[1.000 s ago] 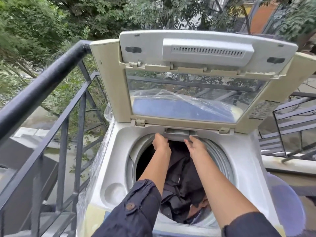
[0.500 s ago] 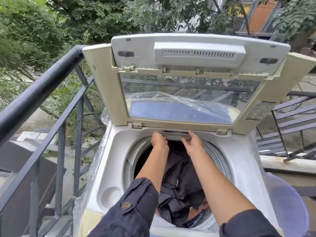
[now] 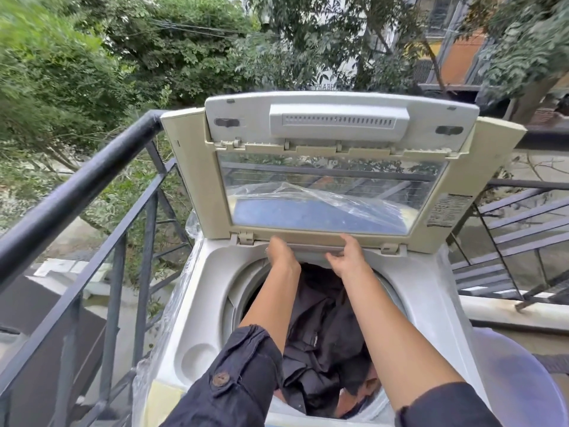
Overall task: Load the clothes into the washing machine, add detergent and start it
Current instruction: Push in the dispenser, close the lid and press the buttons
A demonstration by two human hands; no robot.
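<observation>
A white top-load washing machine [image 3: 212, 291] stands with its glass lid [image 3: 197, 186] raised upright. Dark clothes [image 3: 323, 334] fill the drum. At the back rim of the opening sits a narrow grey detergent drawer [image 3: 312, 246]. My left hand [image 3: 281, 254] grips the drawer's left end, with its fingertips hidden under the rim. My right hand [image 3: 348, 258] holds the right end, fingers hooked over the drawer's front and thumb below. Both forearms reach over the drum.
A black metal railing [image 3: 77, 192] runs close along the machine's left side. A purple plastic tub [image 3: 523, 383] sits at the lower right, past a concrete ledge. Clear plastic wrap [image 3: 172, 322] hangs on the machine's left flank. A round recess [image 3: 197, 359] marks the top panel.
Both hands have stayed at the drawer and shifted slightly up against the rim. The right hand's fingers now hook over its front. The view has tilted up.
</observation>
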